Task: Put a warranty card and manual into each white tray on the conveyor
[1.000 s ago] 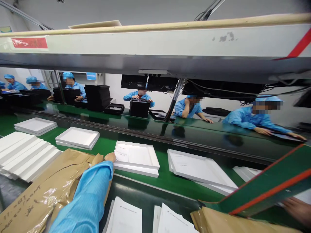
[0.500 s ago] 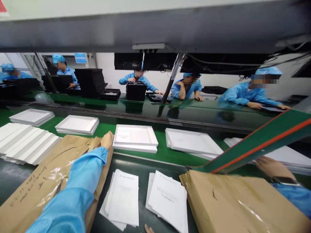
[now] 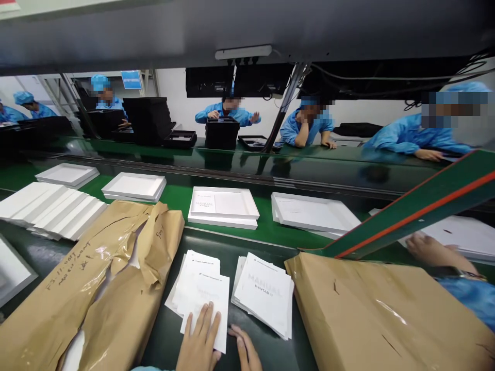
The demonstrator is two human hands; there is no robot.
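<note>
A: Where do our hands sit?

B: Both at the bottom centre of the frame. Our left hand (image 3: 201, 342) lies flat on the near edge of the left stack of white leaflets (image 3: 199, 291), fingers (image 3: 207, 319) stretched forward and slightly spread, pressing on the top sheet and pinching nothing. Our right hand (image 3: 245, 353) shows only partly, just beside the left one; its fingers rest on the dark counter (image 3: 266, 350) close to that stack's corner, loosely extended. We cannot tell whether they touch the paper.

A: And the leaflets themselves?

B: We count 2 fanned stacks lying on the counter in the lower middle. The right stack of manuals (image 3: 265, 293) carries the printed word MANUAL and sits just beside the left stack, near but apart from our right hand.

A: What flanks them?

B: A torn brown paper package (image 3: 96, 288) with handwriting fills the lower left, and another brown paper package (image 3: 371, 314) fills the lower right.

A: Further up?

B: A green conveyor belt (image 3: 263, 219) crosses the middle of the frame with white trays on it; the centre white tray (image 3: 224, 206) holds a leaflet, and another white tray (image 3: 313, 214) lies to its right. A row of white boxes (image 3: 50, 208) sits at the left edge. A co-worker's hand (image 3: 433, 250) rests at the right edge under a slanted green bar (image 3: 417, 211). People in blue coats work along the top of the frame.
</note>
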